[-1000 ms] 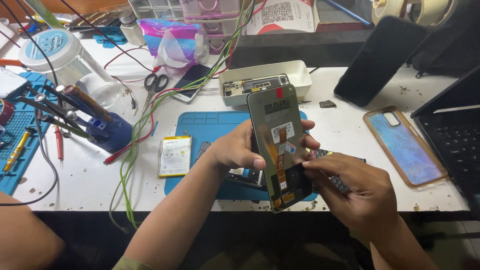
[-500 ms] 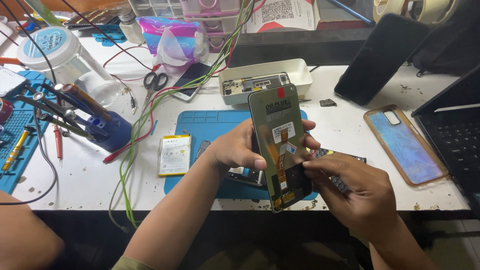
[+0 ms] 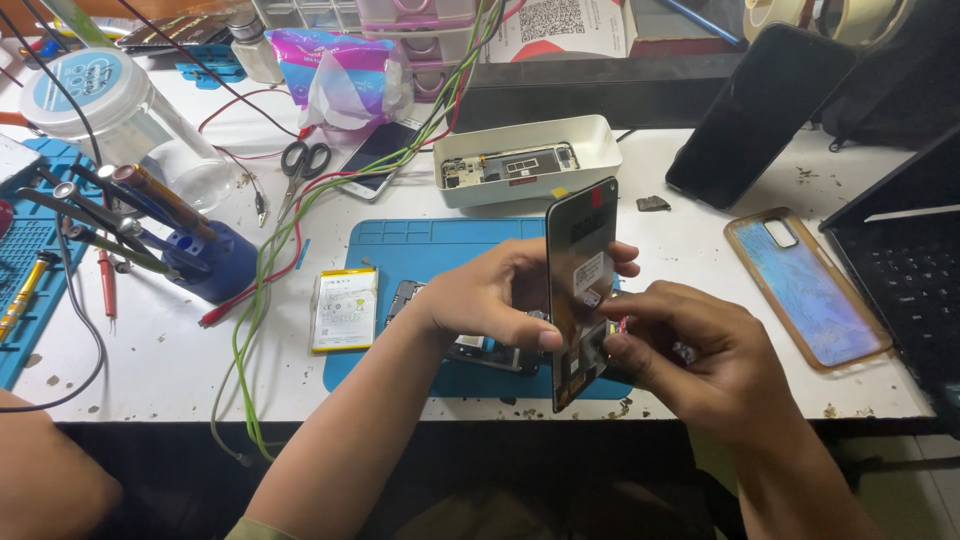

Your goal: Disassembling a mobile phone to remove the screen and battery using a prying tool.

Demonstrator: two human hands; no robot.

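The left hand [image 3: 495, 295] holds a phone screen panel [image 3: 580, 290] upright over the blue mat [image 3: 440, 245], its dark back turned partly toward the camera. The thumb presses the near face of the panel and the other fingers wrap round the far edge, so the grip is closed on it. The panel stands near the middle of the view, tilted a little, with its top end toward 12 o'clock and its bottom end toward 6 o'clock, just above the table's front edge.

The right hand [image 3: 700, 355] sits at 4 o'clock from the panel, touching its lower part. Its thumb and forefinger are pinched narrow on something small and dark at the panel's lower edge — what exactly it is cannot be told.

Under the left hand, on the mat, lies an opened phone body [image 3: 480, 345]. At 9 o'clock from the mat lies a yellow-and-white battery [image 3: 344, 308], just beside the mat's edge. At 12 o'clock stands a white tray [image 3: 530, 165] with another phone frame inside. Scissors [image 3: 300, 165] lie at 11 o'clock, near green and red wires [image 3: 262, 270].

A blue tool stand [image 3: 205, 262] with screwdrivers is at 9 o'clock — well apart from the hands. At 3 o'clock lies a phone case [image 3: 805, 285].
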